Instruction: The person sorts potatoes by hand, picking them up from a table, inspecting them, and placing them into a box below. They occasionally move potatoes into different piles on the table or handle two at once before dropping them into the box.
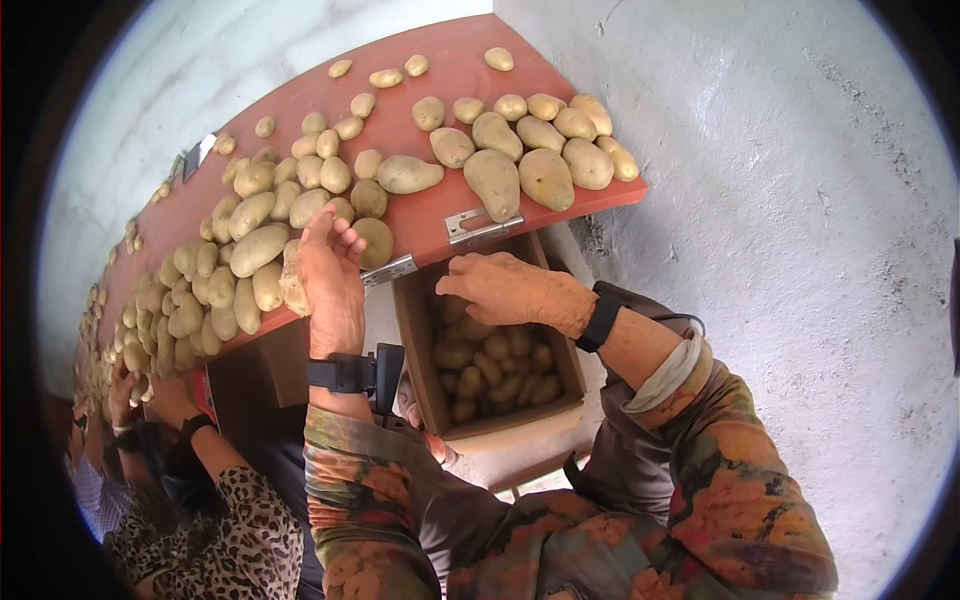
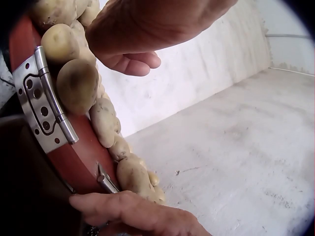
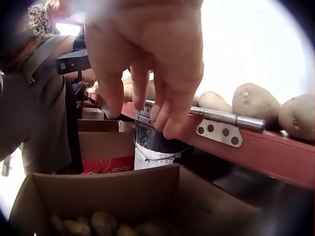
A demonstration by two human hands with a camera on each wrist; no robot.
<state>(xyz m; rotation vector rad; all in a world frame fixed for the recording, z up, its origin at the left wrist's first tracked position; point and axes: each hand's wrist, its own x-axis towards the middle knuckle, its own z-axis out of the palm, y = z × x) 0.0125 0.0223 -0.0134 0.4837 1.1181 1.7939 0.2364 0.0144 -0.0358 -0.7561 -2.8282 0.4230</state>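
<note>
My left hand (image 1: 333, 270) is raised beside the potato heap (image 1: 262, 250) at the front edge of the red table. Its fingers bend loosely and hold nothing, as the left wrist view shows for the same hand (image 2: 147, 29). Over the cardboard box (image 1: 412, 330) hangs my right hand (image 1: 520, 290), just below the metal hinge (image 1: 482, 226). In the right wrist view that hand (image 3: 147, 59) has its fingers pointing down, with nothing between them. Several potatoes (image 1: 500, 365) lie inside the box. Larger potatoes (image 1: 492, 184) sit grouped at the right end of the table.
The red table (image 1: 420, 205) curves along the wall (image 1: 760, 200). A second hinge (image 1: 390, 270) is at its edge. A dark-and-white bucket (image 3: 152, 147) stands beyond the box. To my left, another person in a leopard-print sleeve (image 1: 255, 510) reaches toward the heap.
</note>
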